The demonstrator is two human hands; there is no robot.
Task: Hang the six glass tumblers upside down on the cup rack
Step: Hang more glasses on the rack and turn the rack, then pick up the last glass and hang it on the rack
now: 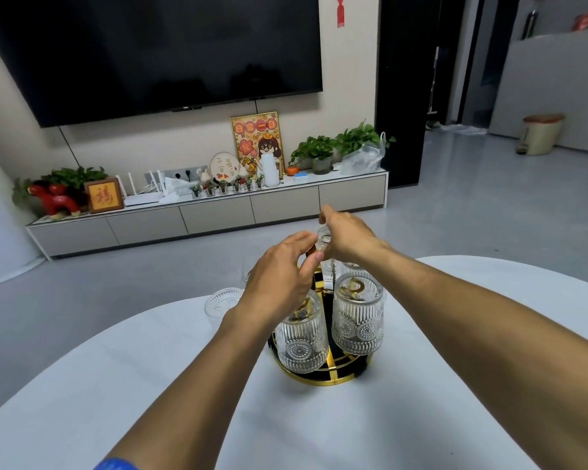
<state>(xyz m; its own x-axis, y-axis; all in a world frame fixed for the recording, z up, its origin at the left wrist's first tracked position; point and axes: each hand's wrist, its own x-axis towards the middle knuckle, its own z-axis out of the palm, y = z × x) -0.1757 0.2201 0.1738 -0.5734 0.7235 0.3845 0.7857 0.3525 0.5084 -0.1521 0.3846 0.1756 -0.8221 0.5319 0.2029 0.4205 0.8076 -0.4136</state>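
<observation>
While both arms reach out over the white surface (pixel 170 385), the left hand (pixel 279 276) and the right hand (pixel 347 237) meet above the cup rack (pixel 323 371), which stands near the far edge of the surface. Between them is a small clear glass piece (pixel 323 238) at the top of the rack; the right hand's fingers (pixel 326 212) are curled together around it from the far side, and the left hand's fingers (pixel 311 262) are bent in beside it, though I cannot tell whether they grip it or only touch it. On the rack's gold-rimmed base, two ribbed tumblers hang upside down on the near side: one (pixel 301 337) under the left wrist, another (pixel 357 320) just to its right. More inverted glass (pixel 353 268) shows behind them, partly hidden by the hands. A further tumbler (pixel 221 301) stands mouth up by the far left edge, apart from the rack, and another rim (pixel 246 271) shows faintly beyond it.
</observation>
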